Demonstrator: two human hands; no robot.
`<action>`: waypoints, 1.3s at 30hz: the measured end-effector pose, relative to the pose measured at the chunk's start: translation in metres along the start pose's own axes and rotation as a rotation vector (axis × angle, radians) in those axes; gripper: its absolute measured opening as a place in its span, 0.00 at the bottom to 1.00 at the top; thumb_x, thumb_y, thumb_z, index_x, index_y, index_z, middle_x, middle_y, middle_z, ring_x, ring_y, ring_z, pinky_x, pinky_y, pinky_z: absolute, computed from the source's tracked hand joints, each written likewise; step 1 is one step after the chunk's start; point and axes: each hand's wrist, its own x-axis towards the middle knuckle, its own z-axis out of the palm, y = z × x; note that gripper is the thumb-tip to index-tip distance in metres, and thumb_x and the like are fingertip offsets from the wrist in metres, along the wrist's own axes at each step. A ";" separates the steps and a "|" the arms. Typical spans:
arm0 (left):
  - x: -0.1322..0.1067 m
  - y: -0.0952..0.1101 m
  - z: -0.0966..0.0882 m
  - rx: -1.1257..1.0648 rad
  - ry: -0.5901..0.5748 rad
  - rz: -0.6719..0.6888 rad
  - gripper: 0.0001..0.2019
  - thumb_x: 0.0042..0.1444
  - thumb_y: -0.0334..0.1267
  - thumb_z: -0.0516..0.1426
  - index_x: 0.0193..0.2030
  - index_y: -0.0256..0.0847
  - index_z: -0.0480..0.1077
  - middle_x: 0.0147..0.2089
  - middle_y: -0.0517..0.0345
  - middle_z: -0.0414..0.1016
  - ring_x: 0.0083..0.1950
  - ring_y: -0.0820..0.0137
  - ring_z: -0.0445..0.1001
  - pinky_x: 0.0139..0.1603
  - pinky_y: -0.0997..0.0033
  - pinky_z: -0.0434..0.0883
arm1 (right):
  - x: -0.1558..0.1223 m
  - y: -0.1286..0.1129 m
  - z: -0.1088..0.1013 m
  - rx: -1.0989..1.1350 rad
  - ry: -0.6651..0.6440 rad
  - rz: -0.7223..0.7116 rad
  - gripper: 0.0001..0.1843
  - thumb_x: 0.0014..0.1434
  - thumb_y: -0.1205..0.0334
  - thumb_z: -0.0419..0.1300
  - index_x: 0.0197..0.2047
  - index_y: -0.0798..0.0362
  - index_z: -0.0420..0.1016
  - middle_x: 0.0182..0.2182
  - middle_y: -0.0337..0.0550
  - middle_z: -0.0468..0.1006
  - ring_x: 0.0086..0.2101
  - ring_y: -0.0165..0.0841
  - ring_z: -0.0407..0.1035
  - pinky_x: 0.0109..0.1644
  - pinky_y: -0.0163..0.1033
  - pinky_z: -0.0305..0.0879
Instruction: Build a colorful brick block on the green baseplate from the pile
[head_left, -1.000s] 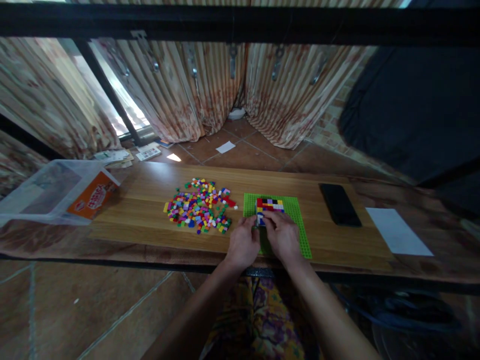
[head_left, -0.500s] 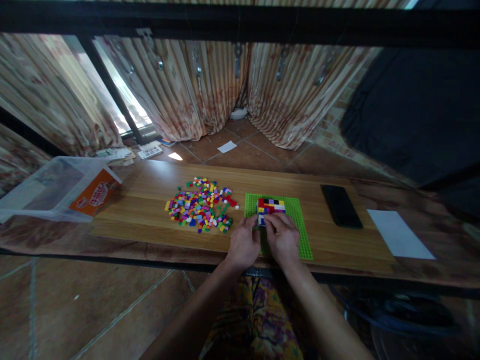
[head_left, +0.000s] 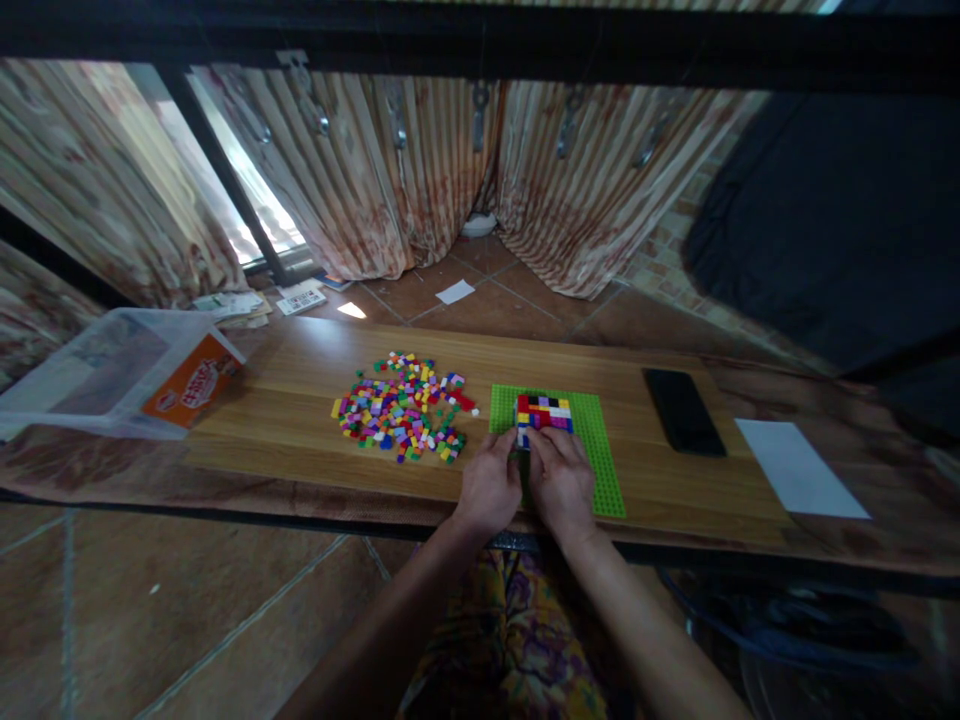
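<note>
A multicoloured toy brick structure (head_left: pixel 544 406), built low in several rows of small bricks, sits on a green studded baseplate (head_left: pixel 604 450). At its near left corner, my left hand (head_left: pixel 489 482) has its fingers closed against the side of the structure. My right hand (head_left: pixel 564 482) lies beside it with bent fingers pressed together on the near edge, touching the bricks. Whether a single loose brick is under those fingertips I cannot see. Both hands cover the front of the structure and part of the baseplate.
A pile of loose toy bricks (head_left: pixel 401 408) spreads over the wooden board (head_left: pixel 285 455) to the left. Beyond it stands a clear plastic box (head_left: pixel 90 420) with an orange label. A black phone (head_left: pixel 682 412) and a white sheet of paper (head_left: pixel 801 468) lie to the right.
My right hand has shifted slightly left and its fingers have settled lower over the structure's near edge, showing more blue bricks at the right. My left hand stays nearly still.
</note>
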 end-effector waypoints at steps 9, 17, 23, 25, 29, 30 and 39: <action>0.000 -0.005 0.008 0.059 0.026 0.036 0.26 0.56 0.26 0.48 0.63 0.39 0.62 0.55 0.47 0.70 0.54 0.64 0.72 0.59 0.65 0.67 | 0.002 -0.001 -0.002 0.009 -0.106 0.025 0.17 0.66 0.64 0.47 0.48 0.53 0.77 0.40 0.49 0.76 0.40 0.37 0.67 0.47 0.42 0.65; 0.000 -0.004 0.006 0.065 0.032 0.048 0.25 0.57 0.27 0.47 0.62 0.37 0.63 0.52 0.45 0.72 0.52 0.63 0.73 0.56 0.62 0.69 | 0.002 0.000 -0.005 0.060 -0.155 0.046 0.19 0.65 0.65 0.47 0.52 0.54 0.74 0.45 0.51 0.75 0.43 0.39 0.68 0.49 0.44 0.67; 0.000 -0.004 0.004 0.032 0.037 0.019 0.26 0.56 0.27 0.49 0.62 0.36 0.62 0.53 0.45 0.71 0.50 0.65 0.73 0.55 0.63 0.70 | -0.005 0.001 -0.004 0.169 -0.073 0.092 0.21 0.64 0.66 0.46 0.57 0.54 0.71 0.47 0.52 0.74 0.47 0.39 0.69 0.51 0.47 0.68; 0.000 -0.005 0.004 0.026 0.042 0.012 0.27 0.55 0.27 0.50 0.63 0.37 0.61 0.52 0.46 0.71 0.49 0.65 0.73 0.56 0.63 0.69 | -0.005 0.001 -0.004 0.182 -0.065 0.104 0.22 0.63 0.67 0.46 0.56 0.54 0.71 0.45 0.52 0.75 0.46 0.40 0.69 0.51 0.47 0.69; 0.001 -0.008 0.005 0.012 0.034 0.025 0.28 0.54 0.26 0.50 0.64 0.36 0.60 0.53 0.45 0.70 0.49 0.66 0.73 0.56 0.64 0.69 | -0.004 0.002 -0.004 0.176 -0.097 0.087 0.23 0.62 0.69 0.46 0.56 0.53 0.72 0.44 0.51 0.74 0.46 0.39 0.69 0.51 0.46 0.69; 0.001 -0.009 0.006 0.009 0.033 0.032 0.28 0.54 0.26 0.50 0.64 0.37 0.60 0.54 0.45 0.70 0.49 0.66 0.73 0.56 0.64 0.69 | -0.004 0.002 -0.004 0.174 -0.110 0.077 0.23 0.61 0.69 0.46 0.56 0.52 0.72 0.44 0.51 0.74 0.46 0.39 0.68 0.51 0.46 0.69; -0.001 -0.010 0.009 0.012 0.028 0.059 0.29 0.54 0.25 0.49 0.65 0.36 0.59 0.55 0.45 0.70 0.53 0.64 0.72 0.58 0.64 0.69 | 0.000 0.000 0.002 0.176 -0.144 0.095 0.22 0.61 0.70 0.45 0.53 0.54 0.74 0.45 0.52 0.73 0.46 0.40 0.68 0.51 0.45 0.68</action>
